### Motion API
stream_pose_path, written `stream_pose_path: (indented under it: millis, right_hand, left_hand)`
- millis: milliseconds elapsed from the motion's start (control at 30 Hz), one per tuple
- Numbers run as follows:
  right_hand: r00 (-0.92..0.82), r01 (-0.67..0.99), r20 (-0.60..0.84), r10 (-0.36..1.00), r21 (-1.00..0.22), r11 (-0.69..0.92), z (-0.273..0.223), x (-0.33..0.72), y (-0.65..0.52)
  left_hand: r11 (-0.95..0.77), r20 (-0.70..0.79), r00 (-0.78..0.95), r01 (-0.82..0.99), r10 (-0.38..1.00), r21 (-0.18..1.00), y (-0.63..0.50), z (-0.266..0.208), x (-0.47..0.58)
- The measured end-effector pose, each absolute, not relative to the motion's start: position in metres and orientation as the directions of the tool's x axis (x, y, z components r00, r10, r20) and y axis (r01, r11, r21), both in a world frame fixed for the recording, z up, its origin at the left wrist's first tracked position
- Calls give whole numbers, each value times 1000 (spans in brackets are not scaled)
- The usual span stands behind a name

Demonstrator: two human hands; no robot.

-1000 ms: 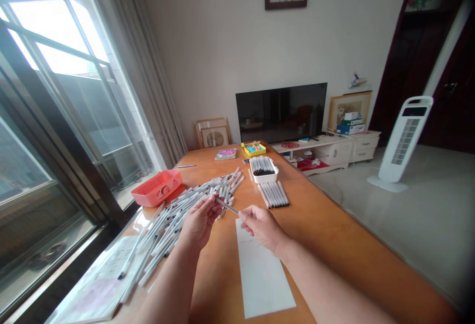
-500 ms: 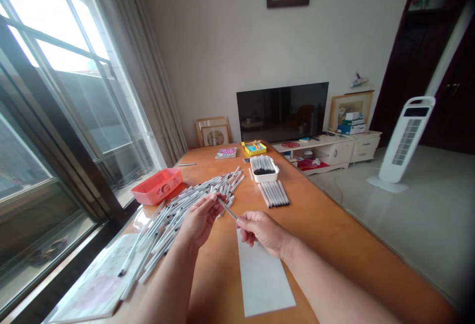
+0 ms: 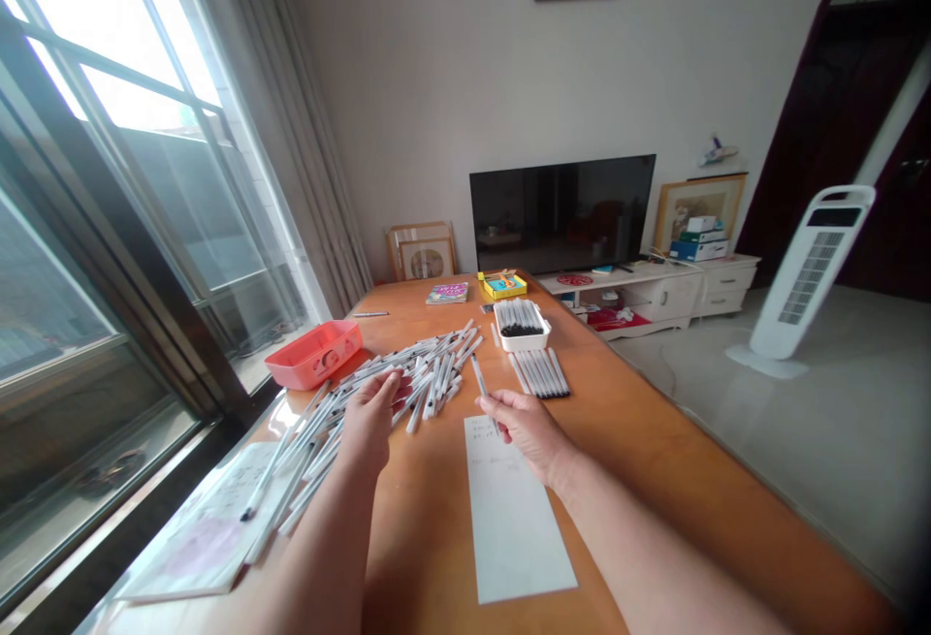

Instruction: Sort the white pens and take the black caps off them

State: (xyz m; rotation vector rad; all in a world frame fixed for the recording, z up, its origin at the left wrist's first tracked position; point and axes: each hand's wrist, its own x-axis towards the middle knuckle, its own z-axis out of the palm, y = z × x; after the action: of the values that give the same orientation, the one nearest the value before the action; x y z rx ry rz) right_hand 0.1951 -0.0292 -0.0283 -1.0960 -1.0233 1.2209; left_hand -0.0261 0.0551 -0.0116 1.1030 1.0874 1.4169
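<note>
My right hand (image 3: 520, 427) is closed around a slim pen (image 3: 478, 373) with a pale barrel, tilted with its upper end leaning away from me, above the top of a white sheet of paper (image 3: 520, 528) with faint handwriting. To the left, my left hand (image 3: 374, 417) hovers at the near edge of a loose heap of pens (image 3: 436, 378), thumb and fingertips drawn together; whether anything is between them is hidden. A neat row of pens (image 3: 539, 373) with dark ends lies beyond my right hand, in front of a white container (image 3: 525, 339) filled with more pens.
A red plastic box (image 3: 312, 356) stands left of the heap. Under the heap's near end lies a written-on booklet (image 3: 196, 538). Farther back are a magazine (image 3: 446, 294), a yellow box (image 3: 503, 286) and a single pen (image 3: 371, 314). Window on the left.
My hands have moved apart. The pen that both hands touched is now in my right hand alone and has swung more upright. My left hand has shifted left, toward the heap.
</note>
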Motion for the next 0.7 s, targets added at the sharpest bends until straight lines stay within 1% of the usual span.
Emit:
stream_pose_path:
  millis: [67, 133, 200, 233, 267, 333, 400, 467, 567, 700]
  right_hand:
    - [134, -213, -25, 991, -977, 4, -27, 196, -28]
    - [164, -231, -41, 986, -973, -2, -27, 196, -26]
    - [188, -247, -49, 981, -969, -1, -29, 197, -24]
    - [202, -256, -56, 978, -967, -2, -29, 197, -23]
    - [216, -265, -63, 974, -964, -4, -31, 198, -21]
    - [237, -282, -80, 968, -959, -10, -33, 198, -19]
    - [246, -297, -97, 964, -955, -20, -35, 199, -17]
    - [243, -310, -111, 964, -950, -31, -36, 199, -16]
    - [231, -328, -123, 965, -944, -41, -37, 199, -15]
    - [239, -354, -128, 963, -934, -36, -35, 200, -16]
  left_hand:
    - [-149, 140, -140, -53, 980, 987, 60, -21, -28]
    - [-212, 225, -152, 97, 963, 973, 63, -31, -27]
    - [-260, 313, -129, 316, 941, 912, 64, -38, -26]
    - [-286, 360, -95, 440, 928, 851, 64, -41, -25]
    - [-318, 409, -42, 558, 912, 766, 62, -43, -23]
    - [-406, 483, 117, 727, 868, 554, 58, -45, -16]
    - [-490, 487, 287, 793, 825, 363, 52, -46, -5]
    - [-531, 423, 403, 811, 811, 245, 47, -47, 7]
    - [-535, 327, 464, 827, 823, 174, 45, -50, 20]
    - [-539, 290, 480, 824, 828, 174, 45, -51, 24]
